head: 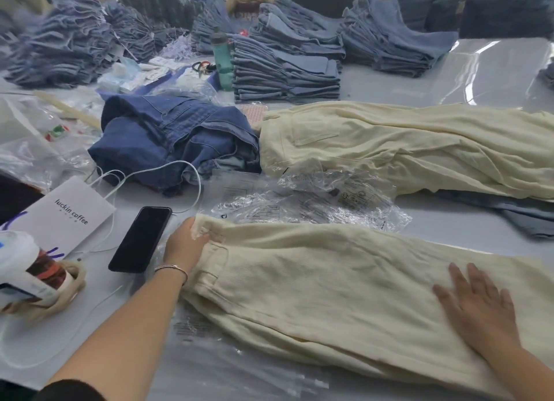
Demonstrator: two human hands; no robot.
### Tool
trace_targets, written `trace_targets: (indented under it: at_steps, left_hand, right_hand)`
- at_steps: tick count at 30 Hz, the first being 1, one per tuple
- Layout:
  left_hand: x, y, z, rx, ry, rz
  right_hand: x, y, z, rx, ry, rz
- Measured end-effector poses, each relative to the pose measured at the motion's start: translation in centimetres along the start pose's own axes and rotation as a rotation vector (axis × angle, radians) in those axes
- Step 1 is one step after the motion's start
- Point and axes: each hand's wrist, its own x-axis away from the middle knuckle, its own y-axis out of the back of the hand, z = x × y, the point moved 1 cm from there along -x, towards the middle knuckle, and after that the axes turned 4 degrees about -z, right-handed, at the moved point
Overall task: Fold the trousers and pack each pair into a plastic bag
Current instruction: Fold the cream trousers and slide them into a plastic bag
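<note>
From the head camera, the cream trousers [299,287] lie flat along the near edge of the table [494,68], waistband to the left and legs running off toward the right, on top of flat plastic bags [209,355]. The left hand [184,245] pinches the waistband corner, fingers curled under the cloth beside the phone [141,239], while the right hand [476,307] lies spread and flat on the legs. With the long axis running left to right, the right hand looks nearer the leg end to fold over.
</note>
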Motion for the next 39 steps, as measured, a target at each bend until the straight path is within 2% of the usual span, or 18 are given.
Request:
trace_targets:
  at_steps: [3,5,7,8,10,12,15,18,19,23,24,26,28,29,32,35,37,39]
  left_hand:
    - [1.0,-0.3,-1.2,-0.39,-0.082,-0.177]
    - [2.5,-1.4,-2.4,-0.432,-0.297,-0.298]
    - [4.8,-3.1,-3.1,-0.401,-0.544,-0.242]
    - [5.9,-4.1,-3.0,-0.449,-0.6,-0.109]
    - [7.2,-5.7,-1.8,-0.57,-0.559,0.156]
    - [6.9,-6.6,-0.4,-0.616,-0.488,0.256]
    - [5.8,-6.7,-1.2,-0.664,-0.525,0.234]
    - [5.6,-5.7,-1.2,-0.625,-0.507,0.063]
    - [5.6,-5.5,-0.7,-0.627,-0.464,0.075]
    - [5.3,-5.3,0.5,-0.711,-0.275,0.286]
    - [5.5,-5.2,-0.3,-0.707,-0.262,0.272]
    - [6.7,-5.2,-2.5,-0.646,-0.273,0.141]
    - [9.1,-5.9,-5.2,-0.52,-0.359,0.032]
    - [10.6,-6.8,-6.5,-0.446,-0.417,0.033]
    - [15.1,-10.3,-9.0,-0.383,-0.515,0.169]
    - [17.3,-13.0,-8.7,-0.508,-0.489,0.269]
    - [17.7,-13.6,-8.1,-0.571,-0.462,0.279]
    - [17.8,-13.7,-8.2,-0.617,-0.445,0.287]
  right_hand:
    - [0.0,0.1,0.1,0.002,0.0,0.004]
    - [-0.1,0.1,0.2,0.025,0.002,0.013]
    - [-0.2,0.1,0.3,0.036,0.006,0.016]
    - [-0.2,0.1,0.3,0.036,0.005,0.01]
    - [-0.3,0.0,0.2,0.036,0.007,0.004]
    - [-0.3,-0.2,0.1,0.031,0.011,0.003]
    - [-0.4,-0.3,0.0,0.025,0.009,-0.006]
    - [-0.4,-0.4,-0.1,0.005,0.007,-0.015]
    - [-0.4,-0.4,-0.1,0.0,0.008,-0.013]
    - [-0.5,-0.2,0.0,-0.023,0.007,0.001]
    - [-0.5,-0.1,0.0,-0.03,0.01,0.006]
    - [-0.5,0.1,-0.1,-0.071,0.033,0.011]
    - [-0.3,0.3,-0.6,-0.132,0.085,0.013]
    - [-0.1,0.4,-1.0,-0.167,0.117,0.001]
    - [1.0,0.7,-3.2,-0.224,0.155,-0.101]
    - [1.8,1.4,-7.6,-0.176,0.029,-0.247]
    - [2.2,1.6,-11.7,-0.116,-0.074,-0.227]
    - [2.4,1.4,-15.3,-0.072,-0.088,-0.116]
